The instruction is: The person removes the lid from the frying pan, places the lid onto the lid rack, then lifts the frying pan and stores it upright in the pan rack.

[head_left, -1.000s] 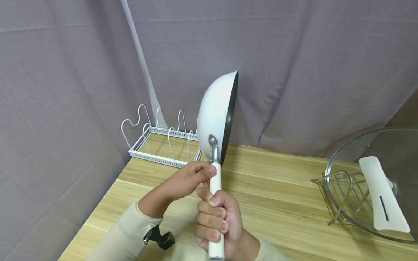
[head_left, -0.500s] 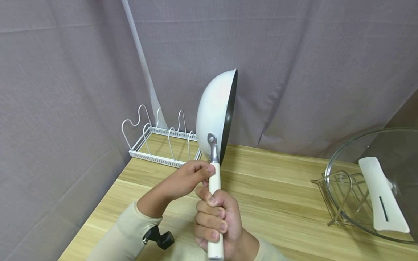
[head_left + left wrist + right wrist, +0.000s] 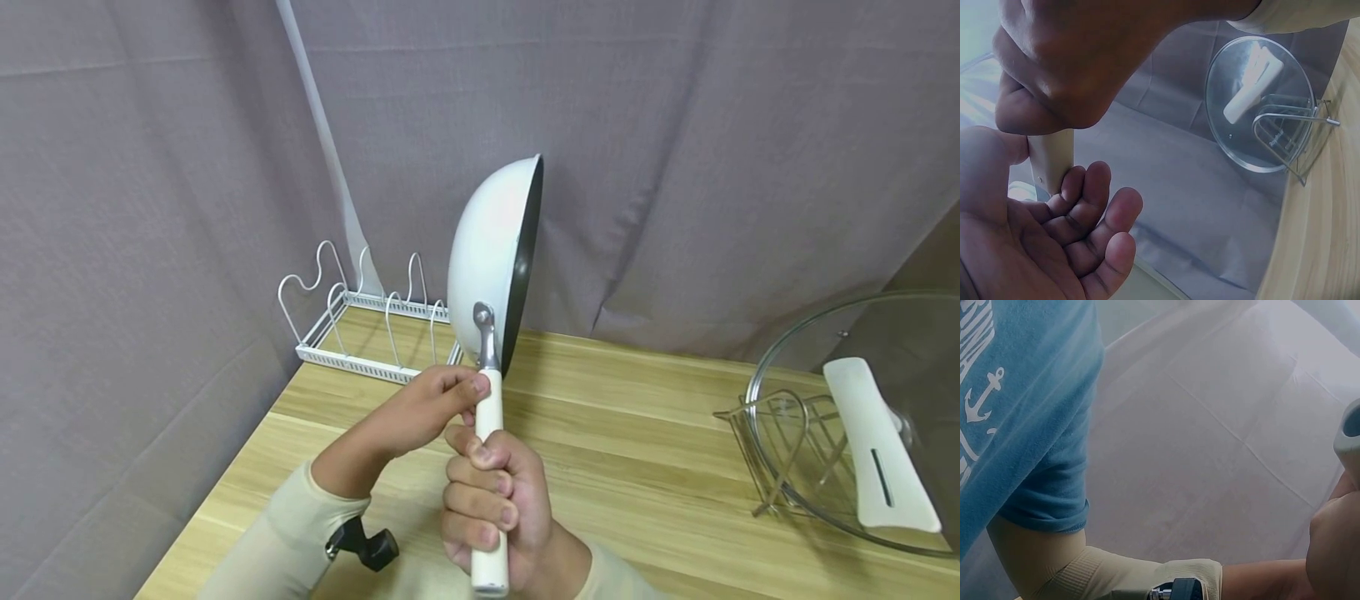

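Note:
A white wok (image 3: 491, 242) with a dark inside is held on its edge, its opening turned to the right. My right hand (image 3: 498, 508) wraps round the cream handle (image 3: 490, 408), whose end (image 3: 1350, 434) shows in the right wrist view. Farther up, close to the metal joint, my left hand (image 3: 435, 408) pinches the handle between thumb and fingers. In the left wrist view the left hand's other fingers (image 3: 1110, 219) are loosely bent, away from the handle. The wok hides the right end of a white wire rack (image 3: 360, 362); whether they touch I cannot tell.
At the right, a glass lid (image 3: 810, 325) with a cream handle leans upright in a small metal stand (image 3: 772, 458). Both stand on the wooden table (image 3: 615, 417). Grey curtain (image 3: 675, 167) closes off the back and left side.
The wok and both hands have drifted slightly left and up. Both holds on the handle look the same. The rack, lid and stand have stayed put.

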A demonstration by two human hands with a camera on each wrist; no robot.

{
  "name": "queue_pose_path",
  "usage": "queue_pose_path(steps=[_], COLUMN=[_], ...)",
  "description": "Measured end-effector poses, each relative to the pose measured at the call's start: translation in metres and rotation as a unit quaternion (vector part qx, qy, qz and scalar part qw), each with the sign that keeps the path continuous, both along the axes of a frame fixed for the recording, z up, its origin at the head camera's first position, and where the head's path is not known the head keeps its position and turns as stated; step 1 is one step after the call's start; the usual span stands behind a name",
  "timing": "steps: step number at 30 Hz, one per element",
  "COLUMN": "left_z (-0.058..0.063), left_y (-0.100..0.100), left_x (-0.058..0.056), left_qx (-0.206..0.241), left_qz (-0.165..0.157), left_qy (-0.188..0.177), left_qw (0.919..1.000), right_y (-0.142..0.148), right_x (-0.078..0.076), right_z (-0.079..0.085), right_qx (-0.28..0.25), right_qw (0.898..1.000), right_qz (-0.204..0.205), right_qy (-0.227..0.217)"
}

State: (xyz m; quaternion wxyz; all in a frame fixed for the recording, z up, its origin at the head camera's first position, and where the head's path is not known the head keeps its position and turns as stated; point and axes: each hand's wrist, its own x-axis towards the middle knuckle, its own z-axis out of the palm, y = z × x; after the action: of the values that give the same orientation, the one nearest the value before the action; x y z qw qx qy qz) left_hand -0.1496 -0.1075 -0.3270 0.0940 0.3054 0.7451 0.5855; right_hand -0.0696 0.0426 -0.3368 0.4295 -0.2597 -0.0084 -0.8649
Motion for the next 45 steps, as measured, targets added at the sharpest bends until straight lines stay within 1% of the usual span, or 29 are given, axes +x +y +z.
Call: queue_pose_path(steps=[8,16,21,29,40,45], left_z=[0.002,0.003,0.005,0.009,0.013,0.013], left_y=[-0.001,-0.001,-0.001,-0.002,-0.003,-0.003], left_x=[0.000,-0.002,-0.002,-0.001,-0.001,-0.003], left_qx=[0.008,0.008,0.009,0.005,-0.002,-0.007], left_qz=[-0.005,-0.003,-0.001,0.010,0.013,0.017], left_qy=[-0.004,0.001,0.000,0.003,0.008,0.007], left_qw=[0.9999,1.0000,1.0000,0.9999,0.9999,0.9998], right_y=[-0.002,-0.002,-0.002,-0.005,-0.003,-0.003], right_x=[0.000,0.000,0.000,-0.001,0.000,-0.001], right_z=[0.002,0.007,0.009,0.011,0.015,0.016], right_qx=[0.001,0.014,0.017,0.012,0.014,0.019], right_qw=[1.000,1.000,1.000,1.000,1.000,1.000], right_qz=[0.000,-0.010,-0.010,-0.008,-0.003,-0.004], right_qy=[-0.002,-0.007,-0.011,-0.014,-0.011,-0.017])
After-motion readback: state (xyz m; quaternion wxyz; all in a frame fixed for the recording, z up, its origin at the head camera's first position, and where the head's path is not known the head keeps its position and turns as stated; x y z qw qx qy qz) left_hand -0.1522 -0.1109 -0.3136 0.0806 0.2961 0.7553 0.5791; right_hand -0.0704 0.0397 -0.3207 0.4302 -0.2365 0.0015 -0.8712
